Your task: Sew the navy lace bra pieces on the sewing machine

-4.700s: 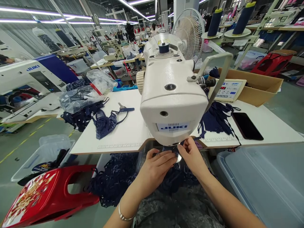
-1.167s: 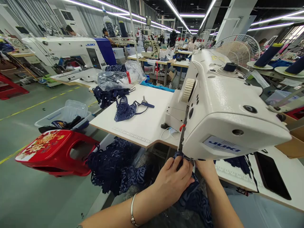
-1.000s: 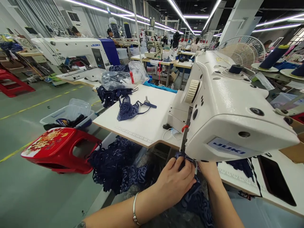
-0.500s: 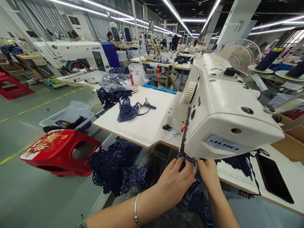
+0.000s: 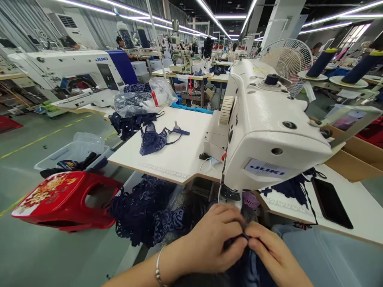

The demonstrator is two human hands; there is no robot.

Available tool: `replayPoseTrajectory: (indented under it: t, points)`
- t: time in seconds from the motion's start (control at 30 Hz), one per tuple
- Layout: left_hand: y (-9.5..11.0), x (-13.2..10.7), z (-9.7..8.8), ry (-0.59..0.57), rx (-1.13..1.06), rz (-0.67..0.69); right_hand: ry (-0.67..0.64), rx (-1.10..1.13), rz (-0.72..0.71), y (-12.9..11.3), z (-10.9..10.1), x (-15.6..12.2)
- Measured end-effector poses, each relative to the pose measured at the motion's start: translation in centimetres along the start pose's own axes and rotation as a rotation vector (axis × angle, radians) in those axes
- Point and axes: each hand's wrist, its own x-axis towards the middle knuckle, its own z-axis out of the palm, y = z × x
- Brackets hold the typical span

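Observation:
Both my hands are pulled back towards me, below the head of the white JUKI sewing machine (image 5: pixel 269 131). My left hand (image 5: pixel 209 239) is closed, pinching a piece of navy lace fabric (image 5: pixel 242 263). Fingertip to fingertip with it, my right hand (image 5: pixel 272 255) is closed on the same fabric. A silver bracelet sits on my left wrist. A heap of navy lace (image 5: pixel 143 211) hangs below the table edge to the left of my hands.
A navy lace garment (image 5: pixel 152 139) and a clear plastic bag (image 5: pixel 143 99) lie on the white table (image 5: pixel 179 155). A black phone (image 5: pixel 329 201) lies on the right side. A red stool (image 5: pixel 62 199) and a clear bin (image 5: pixel 74 153) stand on the floor at left. A fan (image 5: pixel 284 59) stands behind.
My hands have drawn back from under the machine head towards me, bringing the navy fabric along. The view has dipped and shifted slightly.

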Motion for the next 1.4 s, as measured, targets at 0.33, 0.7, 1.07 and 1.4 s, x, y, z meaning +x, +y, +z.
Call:
replayPoseTrajectory:
  t: [0.33, 0.7, 1.07, 1.4]
  points:
    - [-3.4, -0.9, 1.5, 0.405, 0.512, -0.154, 0.466, -0.778, -0.247, 1.3, 2.0, 6.3]
    - [-2.7, -0.2, 3.1, 0.195, 0.568, -0.069, 0.489, -0.087, 0.180, 3.6, 1.4, 5.8]
    - [-1.9, 0.7, 3.4, 0.211, 0.607, -0.110, 0.519, -0.115, 0.190, 3.8, 1.0, 6.3]
    - [-1.9, 0.9, 3.3, 0.249, 0.607, -0.096, 0.492, -0.086, 0.190, 3.9, 0.9, 6.1]
